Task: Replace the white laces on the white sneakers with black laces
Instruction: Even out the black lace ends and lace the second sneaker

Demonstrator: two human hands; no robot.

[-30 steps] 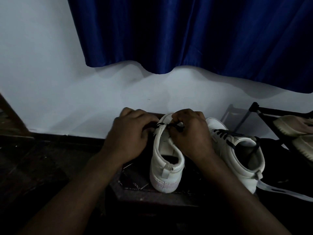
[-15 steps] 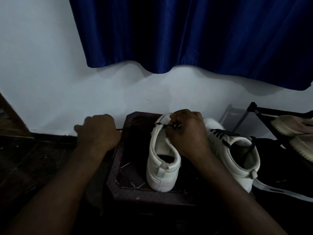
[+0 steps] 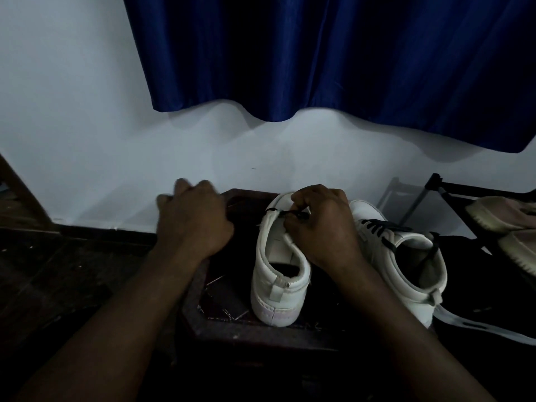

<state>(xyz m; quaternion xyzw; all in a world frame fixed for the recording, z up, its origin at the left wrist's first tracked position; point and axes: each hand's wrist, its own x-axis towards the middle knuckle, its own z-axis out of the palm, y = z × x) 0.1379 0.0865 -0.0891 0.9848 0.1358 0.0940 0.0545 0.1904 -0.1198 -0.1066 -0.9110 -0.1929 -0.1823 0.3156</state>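
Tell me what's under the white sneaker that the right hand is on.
A dark wooden tabletop with pale slivers scattered on it; the sneaker stands upright on it. Whatever lies directly beneath its sole is covered.

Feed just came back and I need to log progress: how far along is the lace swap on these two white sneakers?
Done: the sneaker on the right already wears black laces up its front. In hand: the right hand pinches a black lace at the centre sneaker's eyelets; the blurred left hand sits beside it, grip unclear. Left: finishing that sneaker; the hand hides how many rows remain.
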